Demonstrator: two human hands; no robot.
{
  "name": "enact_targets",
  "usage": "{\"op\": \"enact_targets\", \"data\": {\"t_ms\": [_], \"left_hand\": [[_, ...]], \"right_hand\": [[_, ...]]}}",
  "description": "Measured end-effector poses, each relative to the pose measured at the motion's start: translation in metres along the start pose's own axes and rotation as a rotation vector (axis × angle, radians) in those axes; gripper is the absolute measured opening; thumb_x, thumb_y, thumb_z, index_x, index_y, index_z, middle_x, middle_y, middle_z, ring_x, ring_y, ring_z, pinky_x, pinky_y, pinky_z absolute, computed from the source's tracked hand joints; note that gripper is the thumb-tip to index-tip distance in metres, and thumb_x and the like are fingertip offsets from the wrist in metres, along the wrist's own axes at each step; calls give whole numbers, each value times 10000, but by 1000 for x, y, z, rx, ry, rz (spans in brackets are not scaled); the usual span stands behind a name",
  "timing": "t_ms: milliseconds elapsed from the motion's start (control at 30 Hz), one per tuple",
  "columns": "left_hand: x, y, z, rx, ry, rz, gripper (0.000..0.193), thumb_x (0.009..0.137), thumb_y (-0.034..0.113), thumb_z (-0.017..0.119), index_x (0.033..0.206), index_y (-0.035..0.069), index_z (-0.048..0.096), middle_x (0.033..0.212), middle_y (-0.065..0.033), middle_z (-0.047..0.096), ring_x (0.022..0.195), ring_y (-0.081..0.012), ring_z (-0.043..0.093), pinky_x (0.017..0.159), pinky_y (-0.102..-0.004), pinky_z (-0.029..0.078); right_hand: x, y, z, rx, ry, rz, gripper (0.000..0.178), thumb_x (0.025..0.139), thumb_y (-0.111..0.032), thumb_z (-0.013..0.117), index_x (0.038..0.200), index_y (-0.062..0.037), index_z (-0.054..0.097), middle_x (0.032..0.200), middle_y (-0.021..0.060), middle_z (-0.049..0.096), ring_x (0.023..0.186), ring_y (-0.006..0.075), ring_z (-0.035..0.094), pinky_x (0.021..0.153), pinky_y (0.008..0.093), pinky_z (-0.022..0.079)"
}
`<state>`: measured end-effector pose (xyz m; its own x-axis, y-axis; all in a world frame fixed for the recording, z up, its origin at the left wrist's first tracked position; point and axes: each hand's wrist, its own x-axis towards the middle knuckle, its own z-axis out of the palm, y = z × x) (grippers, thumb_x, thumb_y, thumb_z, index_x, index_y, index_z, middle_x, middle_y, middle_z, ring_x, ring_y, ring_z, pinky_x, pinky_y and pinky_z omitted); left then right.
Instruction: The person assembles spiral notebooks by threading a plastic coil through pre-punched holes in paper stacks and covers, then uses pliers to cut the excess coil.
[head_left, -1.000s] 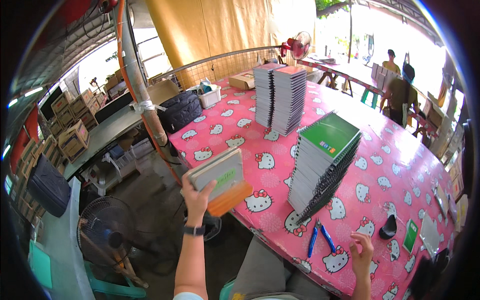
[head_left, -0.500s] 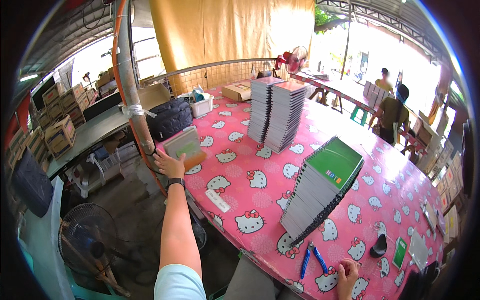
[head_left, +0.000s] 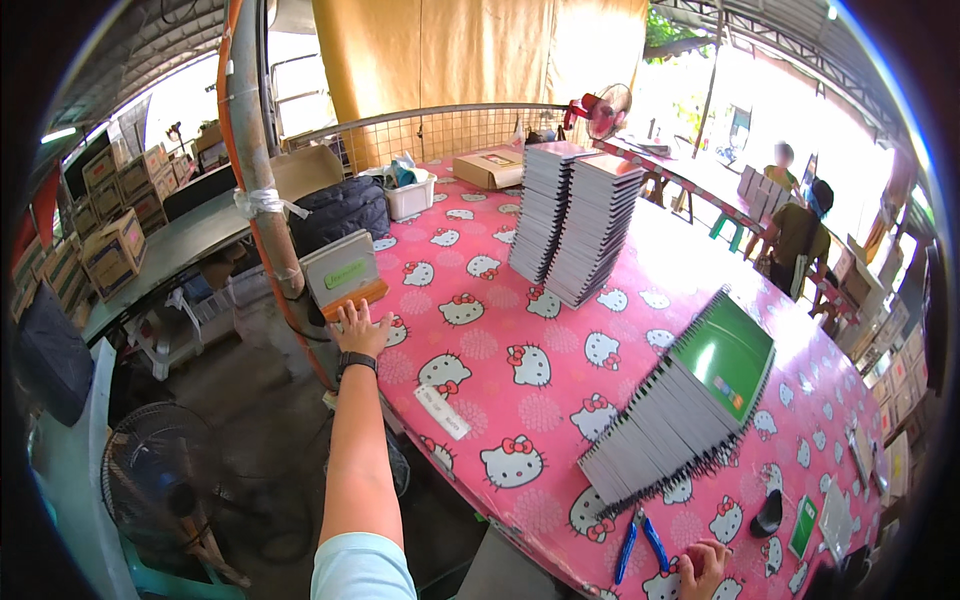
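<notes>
My left hand [head_left: 358,330] reaches to the table's left edge, fingers spread against the orange-brown base of a small clear stand [head_left: 342,272] with a green label. My right hand [head_left: 705,570] rests at the near edge with curled fingers; whatever may be inside them is hidden. Beside it lie blue-handled pliers [head_left: 640,540], handles apart. Beyond the pliers, a tall stack of spiral-bound notebooks [head_left: 665,425] leans over to the right and fans out, a green cover [head_left: 725,350] on top. Neither hand touches that stack.
Two upright notebook stacks [head_left: 575,225] stand farther back on the pink patterned table [head_left: 530,440]. A black bag [head_left: 340,215], white bin [head_left: 412,198] and cardboard box [head_left: 488,168] line the back left. A post [head_left: 262,160] adjoins the left edge. Two people work far right.
The leaning notebook stack has slumped farther right, its layers spreading apart. My left hand has slid down to the stand's base, and the stand now shows more fully. The view has shifted slightly.
</notes>
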<state>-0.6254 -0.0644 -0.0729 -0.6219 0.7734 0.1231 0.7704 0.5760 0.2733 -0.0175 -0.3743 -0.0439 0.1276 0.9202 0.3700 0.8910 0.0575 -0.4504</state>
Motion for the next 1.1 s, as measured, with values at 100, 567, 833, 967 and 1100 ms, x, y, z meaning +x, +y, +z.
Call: {"op": "enact_targets", "data": {"t_ms": [100,567,833,967,1100], "left_hand": [[18,4,-6,78,0,43,831,858,695,374,1489,168,250,1557,-75,193,1441,-277,128,1151,-530,94],[85,-2,11,107,132,9,775,881,667,368,1483,189,272,1548,-111,191,1429,-299,157,1134,-514,159],[21,-5,8,218,122,327,762,894,630,401,1476,152,289,1531,-160,226,1418,-344,182,1112,-582,141],[-47,-14,5,109,-14,354,742,934,599,339,1470,89,278,1525,-188,230,1422,-325,181,1128,-542,130],[-121,-16,9,4,-62,483,771,939,547,402,1447,-16,262,1518,-228,215,1412,-367,183,1136,-498,136]], "right_hand": [[2,-9,3,40,-22,53,209,827,-149,663,988,-17,642,1027,145,588,1001,301,561,901,386,436],[-9,7,10,150,-79,260,278,809,-139,685,1047,-25,600,1047,123,556,944,262,574,837,372,456],[0,5,11,-73,47,-2,240,738,-164,675,927,-37,595,1062,144,556,1018,314,473,908,422,354],[4,11,11,86,28,41,252,742,-184,690,935,-46,603,1026,146,563,990,320,496,898,423,365],[1,-1,19,401,-44,105,364,748,-268,718,1008,-43,600,996,136,573,955,310,514,882,428,380]]}}
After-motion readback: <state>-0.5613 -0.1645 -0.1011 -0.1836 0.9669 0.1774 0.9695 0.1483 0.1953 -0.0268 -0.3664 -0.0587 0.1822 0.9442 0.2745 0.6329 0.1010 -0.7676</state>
